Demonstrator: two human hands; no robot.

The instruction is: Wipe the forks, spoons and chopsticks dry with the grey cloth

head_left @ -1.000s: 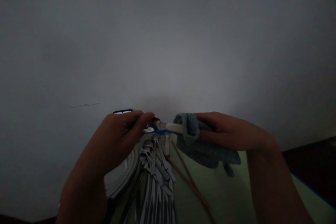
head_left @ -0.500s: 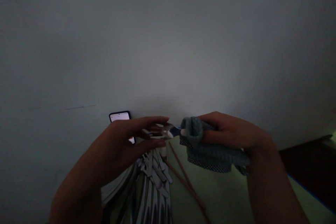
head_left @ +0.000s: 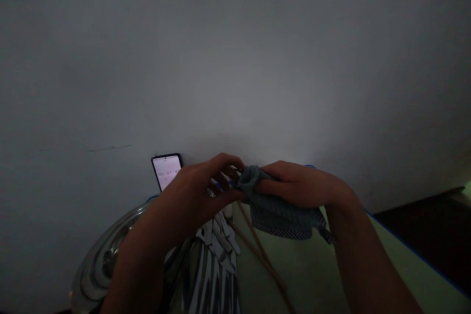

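My right hand point(head_left: 298, 184) grips a grey-green cloth point(head_left: 281, 216), whose checked lower edge hangs down. The folded end of the cloth is wrapped round a metal fork point(head_left: 223, 185). My left hand point(head_left: 209, 181) has its fingers curled round the fork's tined end, right against the cloth. Most of the fork is hidden by the fingers and the cloth. Under my hands lies a pile of metal cutlery point(head_left: 217, 255), with several knives and handles in a row.
A lit phone point(head_left: 167, 169) with a timer leans on the pale wall point(head_left: 235, 59). Left of my arm is a shiny round metal dish or lid point(head_left: 93, 270). Two thin brown sticks point(head_left: 263, 255) lie on the pale green tabletop point(head_left: 312, 274), right of the cutlery.
Both hands have come together, and the cloth has moved left over the fork's neck. Fork tines that showed between my left fingers are now mostly covered. The round metal dish has come into view.
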